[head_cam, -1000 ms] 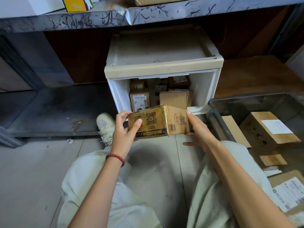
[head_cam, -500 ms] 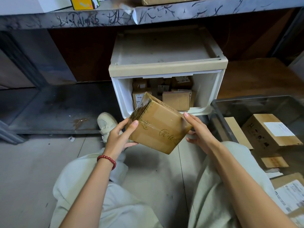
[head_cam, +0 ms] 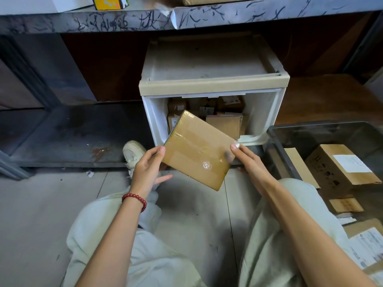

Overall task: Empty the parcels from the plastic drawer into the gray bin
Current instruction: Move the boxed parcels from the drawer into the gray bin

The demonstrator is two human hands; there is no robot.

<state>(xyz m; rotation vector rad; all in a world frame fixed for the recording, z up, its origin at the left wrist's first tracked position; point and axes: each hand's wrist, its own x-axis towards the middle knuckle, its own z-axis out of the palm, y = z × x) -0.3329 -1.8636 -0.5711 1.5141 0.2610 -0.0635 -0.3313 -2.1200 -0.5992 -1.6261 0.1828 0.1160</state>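
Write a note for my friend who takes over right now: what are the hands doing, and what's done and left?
Left hand: grips the taped parcel by its left edge.
Right hand: pinches its right corner.
The parcel is tilted, in the air before the plastic drawer, not yet over the gray bin.
Done: several boxes lie in the bin.
Left: drop this one in, then the drawer parcels.
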